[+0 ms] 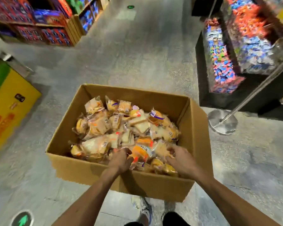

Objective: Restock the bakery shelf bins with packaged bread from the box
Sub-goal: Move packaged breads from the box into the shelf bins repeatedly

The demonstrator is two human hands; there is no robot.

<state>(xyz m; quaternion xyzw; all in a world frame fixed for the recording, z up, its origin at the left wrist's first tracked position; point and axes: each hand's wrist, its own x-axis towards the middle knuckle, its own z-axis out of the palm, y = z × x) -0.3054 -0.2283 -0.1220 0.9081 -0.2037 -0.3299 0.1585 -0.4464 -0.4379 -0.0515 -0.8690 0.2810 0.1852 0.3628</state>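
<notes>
Head view: open cardboard box on the floor, heaped with packaged bread. Left hand down at the heap's near edge, fingers curled among packets. Right hand near it, fingers bent over a packet. Too blurred to tell whether either actually grips.

You could read no words: barcode labels on bread packs inside the box were blurred; a floor sticker left of it showed a green arrow.
</notes>
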